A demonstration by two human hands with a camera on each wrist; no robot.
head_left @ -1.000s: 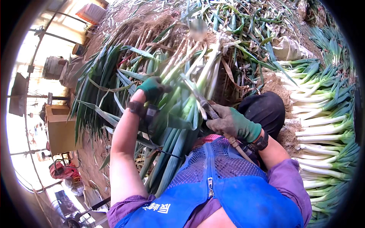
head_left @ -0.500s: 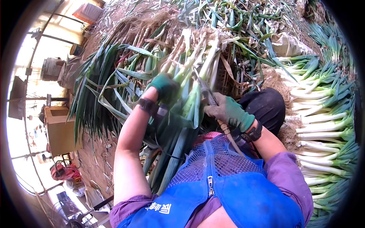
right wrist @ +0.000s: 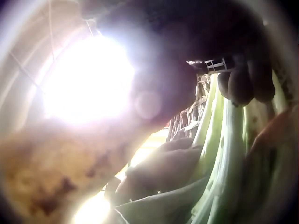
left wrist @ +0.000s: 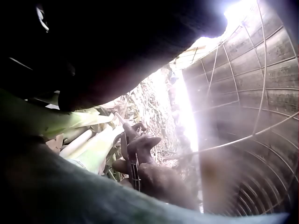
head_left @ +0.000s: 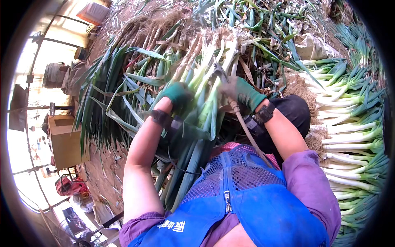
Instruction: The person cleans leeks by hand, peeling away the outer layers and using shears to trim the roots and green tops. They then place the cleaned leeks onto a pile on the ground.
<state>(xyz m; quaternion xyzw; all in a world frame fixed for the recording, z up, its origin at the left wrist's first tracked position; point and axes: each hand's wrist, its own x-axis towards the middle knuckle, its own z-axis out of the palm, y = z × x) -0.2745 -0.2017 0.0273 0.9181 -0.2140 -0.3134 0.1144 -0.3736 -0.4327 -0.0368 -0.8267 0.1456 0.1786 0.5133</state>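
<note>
Green leek bundle [head_left: 201, 103], roots pointing away

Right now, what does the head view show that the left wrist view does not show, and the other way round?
Only the head view shows the left hand gripping the leek bundle, the trimmed leeks stacked beside the person, and the blue vest. Only the left wrist view shows a wire mesh against bright light. Both show the gloved right hand holding a tool at the pale stalks.

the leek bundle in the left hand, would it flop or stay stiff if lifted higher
The pale stalks of the leek bundle look straight, so probably fairly stiff there. Its long green leaves hang below the left hand, so likely floppy. Many thick stems suggest it is rather heavy.
</note>
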